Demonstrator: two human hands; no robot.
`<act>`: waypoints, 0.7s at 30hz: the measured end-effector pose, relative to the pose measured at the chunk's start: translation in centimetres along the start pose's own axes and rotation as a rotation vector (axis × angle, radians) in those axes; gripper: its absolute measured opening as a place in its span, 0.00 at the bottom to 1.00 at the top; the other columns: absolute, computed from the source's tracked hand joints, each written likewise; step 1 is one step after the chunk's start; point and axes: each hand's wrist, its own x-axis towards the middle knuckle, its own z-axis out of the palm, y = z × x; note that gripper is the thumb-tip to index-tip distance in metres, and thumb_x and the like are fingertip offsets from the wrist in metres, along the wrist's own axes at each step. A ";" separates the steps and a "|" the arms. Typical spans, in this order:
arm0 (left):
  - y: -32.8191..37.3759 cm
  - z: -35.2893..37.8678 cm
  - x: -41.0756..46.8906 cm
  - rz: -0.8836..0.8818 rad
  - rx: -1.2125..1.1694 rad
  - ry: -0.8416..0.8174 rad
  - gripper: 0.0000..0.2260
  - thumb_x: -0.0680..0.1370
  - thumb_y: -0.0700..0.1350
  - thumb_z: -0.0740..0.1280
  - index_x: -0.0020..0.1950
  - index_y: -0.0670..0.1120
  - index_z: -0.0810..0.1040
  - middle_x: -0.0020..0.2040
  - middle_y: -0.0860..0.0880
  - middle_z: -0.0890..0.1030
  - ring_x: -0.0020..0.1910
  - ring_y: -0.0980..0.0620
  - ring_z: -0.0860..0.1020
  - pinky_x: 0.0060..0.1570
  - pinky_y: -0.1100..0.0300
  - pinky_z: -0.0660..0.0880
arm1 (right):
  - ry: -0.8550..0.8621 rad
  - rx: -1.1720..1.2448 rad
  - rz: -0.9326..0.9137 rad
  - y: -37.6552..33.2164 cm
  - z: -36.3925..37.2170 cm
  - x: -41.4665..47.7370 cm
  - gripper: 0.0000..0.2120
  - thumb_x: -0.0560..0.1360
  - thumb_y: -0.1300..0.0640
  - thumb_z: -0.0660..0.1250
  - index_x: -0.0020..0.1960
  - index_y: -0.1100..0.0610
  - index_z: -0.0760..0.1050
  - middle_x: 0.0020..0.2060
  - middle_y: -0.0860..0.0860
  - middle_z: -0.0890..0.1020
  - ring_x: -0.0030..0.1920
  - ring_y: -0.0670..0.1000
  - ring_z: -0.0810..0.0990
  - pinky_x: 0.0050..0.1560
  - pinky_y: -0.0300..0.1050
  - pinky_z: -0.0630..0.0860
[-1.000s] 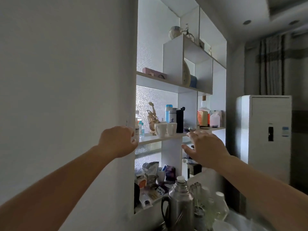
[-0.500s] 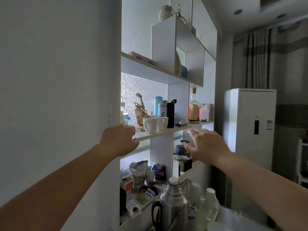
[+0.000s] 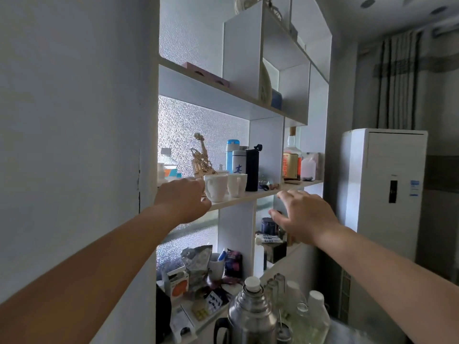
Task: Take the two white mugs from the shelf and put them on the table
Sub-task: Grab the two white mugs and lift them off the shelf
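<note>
Head view: left hand (image 3: 182, 198), loosely curled and empty, nears the left mug (image 3: 216, 187); right hand (image 3: 304, 216), spread open, is below the shelf (image 3: 250, 196). Best grasp each mug (image 3: 236, 184) by its body.

1. Left hand (image 3: 183, 198): arm extended, fingers curled, empty, at the shelf (image 3: 260, 194) edge.
2. Right hand (image 3: 304, 217): arm extended, palm down, fingers spread, empty, just below the shelf front.

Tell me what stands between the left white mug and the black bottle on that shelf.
In the head view, the second white mug stands between the left white mug and the black bottle.
</note>
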 end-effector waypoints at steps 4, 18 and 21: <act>0.0 1.6 1.6 -0.043 0.012 0.002 0.16 0.74 0.54 0.60 0.56 0.48 0.76 0.54 0.47 0.80 0.50 0.46 0.78 0.41 0.55 0.67 | -0.002 0.011 0.003 0.4 1.7 1.5 0.27 0.76 0.39 0.52 0.68 0.56 0.66 0.64 0.54 0.75 0.64 0.54 0.72 0.62 0.51 0.69; -1.4 8.2 8.1 -0.265 -0.184 -0.079 0.19 0.75 0.54 0.61 0.61 0.46 0.72 0.55 0.42 0.79 0.51 0.41 0.77 0.41 0.54 0.71 | 0.019 0.289 0.139 -0.8 9.0 9.6 0.26 0.74 0.37 0.54 0.63 0.53 0.69 0.60 0.52 0.77 0.56 0.53 0.76 0.52 0.50 0.74; -1.7 9.4 8.9 -0.273 -0.196 -0.052 0.19 0.75 0.54 0.60 0.60 0.43 0.72 0.56 0.41 0.79 0.52 0.40 0.77 0.41 0.54 0.70 | 0.007 0.317 0.153 -1.3 10.3 11.2 0.25 0.75 0.37 0.54 0.63 0.53 0.68 0.59 0.53 0.77 0.55 0.54 0.76 0.51 0.52 0.75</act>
